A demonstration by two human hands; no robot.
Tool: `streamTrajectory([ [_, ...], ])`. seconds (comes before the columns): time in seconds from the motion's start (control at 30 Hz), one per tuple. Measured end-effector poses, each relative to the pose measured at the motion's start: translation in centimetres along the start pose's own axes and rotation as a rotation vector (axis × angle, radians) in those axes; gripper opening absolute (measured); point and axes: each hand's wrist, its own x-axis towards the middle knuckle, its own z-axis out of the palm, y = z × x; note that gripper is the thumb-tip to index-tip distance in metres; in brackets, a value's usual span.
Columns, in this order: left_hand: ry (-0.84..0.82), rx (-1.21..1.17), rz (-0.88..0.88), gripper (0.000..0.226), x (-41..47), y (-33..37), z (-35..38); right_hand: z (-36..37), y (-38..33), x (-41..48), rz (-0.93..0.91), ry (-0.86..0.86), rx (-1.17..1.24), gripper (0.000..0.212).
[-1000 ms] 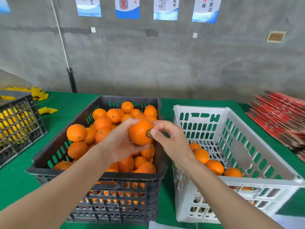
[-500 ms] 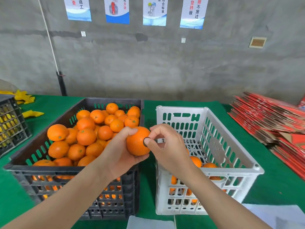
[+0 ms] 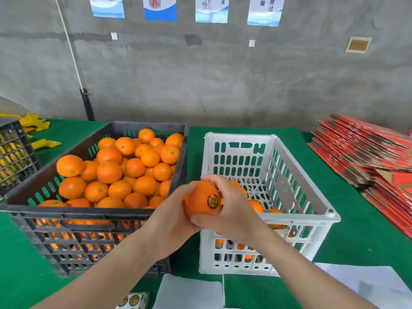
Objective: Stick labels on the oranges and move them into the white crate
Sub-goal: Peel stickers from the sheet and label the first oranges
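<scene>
Left hand [image 3: 169, 221] and right hand [image 3: 237, 211] wrap their grip round one sticker-bearing round orange fruit [image 3: 199, 202]; it hangs at the left wall of the white plastic crate [image 3: 240, 137].

Flat red cardboard sheets [image 3: 365, 150] are stacked at the right of the green tabletop [image 3: 356, 237]; far left, a black slatted plastic crate [image 3: 10, 123] holds what may be yellow wrappers [image 3: 4, 150].

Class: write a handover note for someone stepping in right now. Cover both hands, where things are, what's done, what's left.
Hands: left hand and right hand both grip one orange over the white crate's near left corner.
Done: its label is on; a few oranges lie in that crate.
Left: place this one, then label the heap in the black crate.
</scene>
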Motion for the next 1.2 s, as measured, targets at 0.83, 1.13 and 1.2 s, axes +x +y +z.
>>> streamTrajectory([
  [0.83,0.315,0.709,-0.417,0.008,1.0,-8.0,-9.9,-10.2,15.0,10.3,0.251,0.0,-0.774,0.057],
  [1.13,0.348,0.778,-0.385,0.015,1.8,-8.5,-9.8,4.8,5.8,-2.4,-0.394,-0.262,-0.157,0.02],
  [1.2,0.338,0.801,-0.385,0.019,1.7,-8.8,-10.0,8.6,8.8,-3.4,-0.121,-0.545,-0.366,0.039],
])
